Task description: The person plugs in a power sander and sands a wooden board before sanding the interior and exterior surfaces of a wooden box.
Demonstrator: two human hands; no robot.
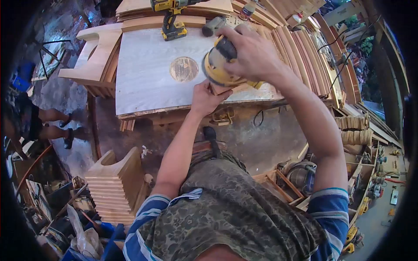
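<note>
My right hand [252,52] is wrapped round a yellow and black power sander [222,65], which is tilted over the front part of the white-topped workbench [148,65]. Just below the sander's pad, my left hand [208,99] grips a small wooden piece [220,88] near the bench's front edge. The sander's pad is against or very close to that piece; the exact contact is hidden. To the left of the sander, a round wooden disc [183,69] shows in the white surface.
A yellow drill [173,19] stands at the bench's back beside a dark cylinder [213,26] and a bottle [247,9]. Curved wooden boards [300,61] lie at the right. Cut boards are stacked [113,187] lower left. Another person's legs [54,124] are at the far left.
</note>
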